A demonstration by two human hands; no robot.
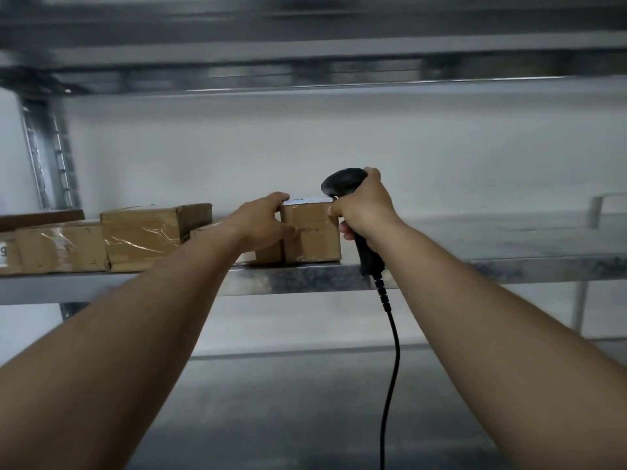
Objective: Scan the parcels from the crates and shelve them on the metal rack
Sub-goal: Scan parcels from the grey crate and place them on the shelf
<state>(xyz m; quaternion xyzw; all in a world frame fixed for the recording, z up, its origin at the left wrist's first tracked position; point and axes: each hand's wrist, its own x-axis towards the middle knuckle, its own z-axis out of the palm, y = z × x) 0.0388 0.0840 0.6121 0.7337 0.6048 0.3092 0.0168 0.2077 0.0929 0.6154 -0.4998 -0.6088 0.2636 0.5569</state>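
A left hand (263,220) clasps a labelled cardboard parcel (312,232) at the front edge of the metal rack shelf (475,266), the right hand (364,212) in a full grip round a barcode scanner (342,183) beside it, other parcels (142,235) already shelved to its left.

A lone character, apparently a 9, shows on a white label (2,254) at the frame's far left. Faint writing on the centre box (315,232) is too blurred to read.

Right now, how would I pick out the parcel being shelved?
Find the metal rack's middle shelf, where brown boxes line up from the left. The parcel is the rightmost one, white-labelled on top, gripped by the left hand.
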